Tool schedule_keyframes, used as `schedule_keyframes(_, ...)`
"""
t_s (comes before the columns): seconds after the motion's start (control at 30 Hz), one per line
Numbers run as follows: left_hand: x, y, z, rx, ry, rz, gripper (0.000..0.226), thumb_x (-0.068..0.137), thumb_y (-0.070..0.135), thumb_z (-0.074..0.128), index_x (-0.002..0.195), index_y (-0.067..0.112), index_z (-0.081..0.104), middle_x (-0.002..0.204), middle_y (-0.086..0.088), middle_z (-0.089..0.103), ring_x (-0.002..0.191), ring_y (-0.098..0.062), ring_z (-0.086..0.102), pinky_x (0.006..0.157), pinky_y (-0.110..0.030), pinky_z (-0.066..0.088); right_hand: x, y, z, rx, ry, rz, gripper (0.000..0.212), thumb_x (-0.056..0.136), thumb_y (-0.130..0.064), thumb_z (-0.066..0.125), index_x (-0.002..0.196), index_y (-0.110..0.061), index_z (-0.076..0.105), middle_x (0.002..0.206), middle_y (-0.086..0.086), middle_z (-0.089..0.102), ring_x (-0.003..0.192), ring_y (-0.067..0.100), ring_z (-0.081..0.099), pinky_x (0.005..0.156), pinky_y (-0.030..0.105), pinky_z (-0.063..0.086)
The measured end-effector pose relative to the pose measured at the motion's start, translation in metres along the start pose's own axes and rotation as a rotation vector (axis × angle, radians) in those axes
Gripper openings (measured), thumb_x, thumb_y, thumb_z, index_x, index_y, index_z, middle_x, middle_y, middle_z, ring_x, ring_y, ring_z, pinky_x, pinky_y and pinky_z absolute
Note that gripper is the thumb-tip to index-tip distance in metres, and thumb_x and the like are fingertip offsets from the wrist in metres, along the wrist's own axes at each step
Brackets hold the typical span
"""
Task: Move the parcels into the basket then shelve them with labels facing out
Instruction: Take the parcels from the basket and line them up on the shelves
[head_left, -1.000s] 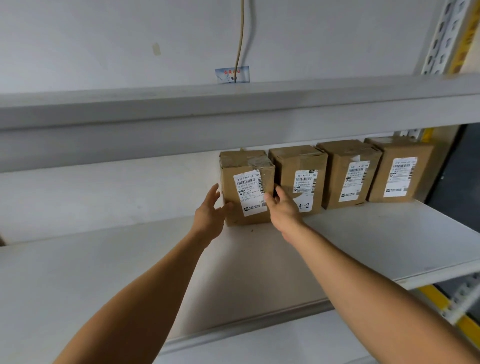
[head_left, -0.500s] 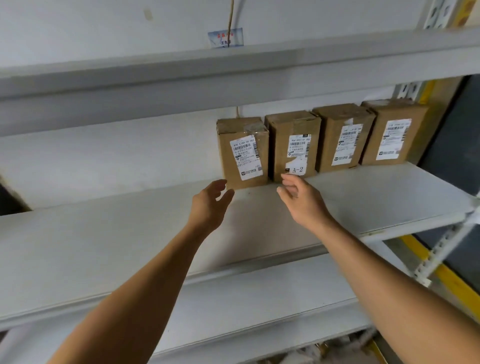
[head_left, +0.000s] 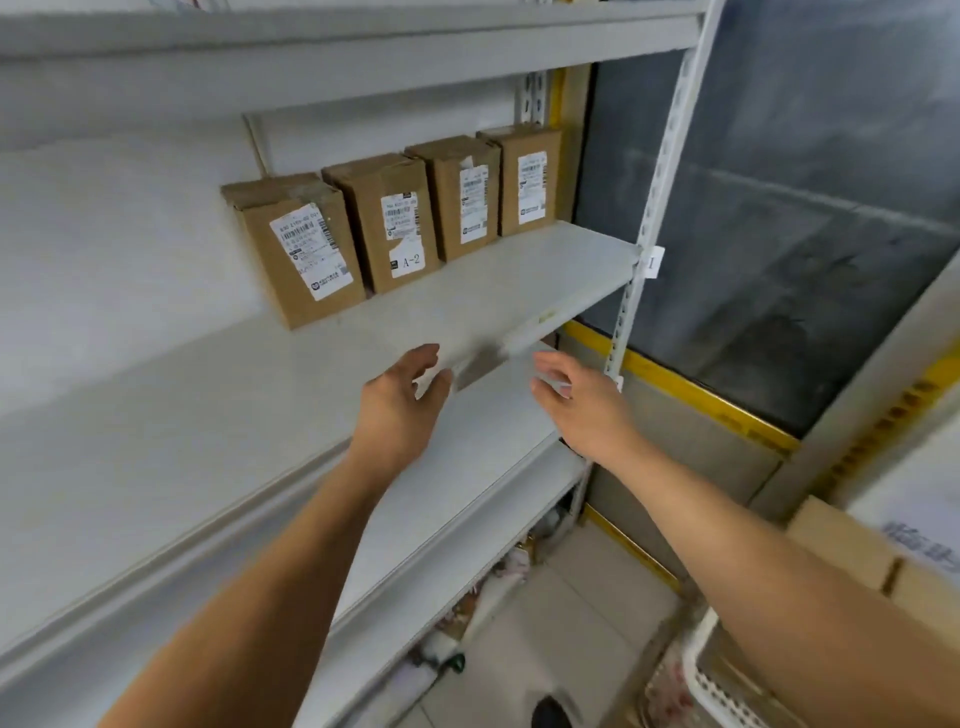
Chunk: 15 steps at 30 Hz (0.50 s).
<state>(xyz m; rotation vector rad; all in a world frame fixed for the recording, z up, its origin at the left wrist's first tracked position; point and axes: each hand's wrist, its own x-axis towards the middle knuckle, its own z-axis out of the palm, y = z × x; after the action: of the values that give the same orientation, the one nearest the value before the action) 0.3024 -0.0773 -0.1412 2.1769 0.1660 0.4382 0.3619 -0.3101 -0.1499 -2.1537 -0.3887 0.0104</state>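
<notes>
Your left hand (head_left: 400, 410) and right hand (head_left: 584, 408) hung in front of the shelf (head_left: 493, 296), palms turned toward each other, fingers loosely spread and released, holding nothing and touching no parcel. Four brown parcels stood upright in a row at the back of that shelf, each with its white label facing out: the leftmost parcel (head_left: 298, 249), the second parcel (head_left: 387, 223) just beside it marked "A-2", then the third parcel (head_left: 460, 195) and the fourth parcel (head_left: 527, 182) against the right-hand upright. Both of your hands were well apart from the row, below and in front of it. At the lower right, the white perforated rim of the basket (head_left: 709, 680) showed beside your right forearm; its contents could not be made out.
</notes>
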Motion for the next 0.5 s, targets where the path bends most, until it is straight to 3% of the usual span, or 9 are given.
schedule_keyframes(0.17,-0.024,0.03,0.066,-0.012,-0.156,0.068,0.043,0.103,0.035,0.066,0.143,0.019,0.063,0.137,0.001,0.069,0.126,-0.018,0.065,0.112,-0.035,0.049,-0.068,0.046,-0.051,-0.066,0.146,0.147,0.041,0.105,-0.037,0.062,0.145,-0.029,0.058,0.141,-0.008,0.064,0.134,0.011,0.058,0.111,0.032,0.048)
schedule_keyframes(0.3,-0.042,0.061,0.127,0.004,-0.302,0.097,0.044,0.104,0.04,0.064,0.146,0.026,0.06,0.141,0.005,0.067,0.128,-0.015,0.063,0.11,-0.024,0.044,-0.12,0.084,-0.093,-0.13,0.23,0.241,0.043,0.106,-0.038,0.06,0.147,-0.023,0.057,0.143,-0.001,0.065,0.133,0.015,0.059,0.112,0.035,0.048)
schedule_keyframes(0.43,-0.065,0.096,0.198,0.007,-0.431,0.149,0.044,0.101,0.042,0.067,0.143,0.028,0.062,0.135,0.005,0.07,0.124,-0.016,0.065,0.113,-0.03,0.047,-0.17,0.134,-0.133,-0.135,0.283,0.351,0.042,0.105,-0.036,0.06,0.144,-0.02,0.059,0.14,-0.001,0.066,0.128,0.018,0.062,0.098,0.03,0.048)
schedule_keyframes(0.5,-0.079,0.113,0.235,0.011,-0.504,0.153,0.046,0.101,0.044,0.066,0.145,0.03,0.061,0.139,0.008,0.068,0.128,-0.015,0.062,0.115,-0.036,0.047,-0.196,0.158,-0.153,-0.109,0.331,0.401,0.042,0.105,-0.035,0.06,0.145,-0.021,0.059,0.141,-0.002,0.065,0.129,0.017,0.061,0.101,0.031,0.049)
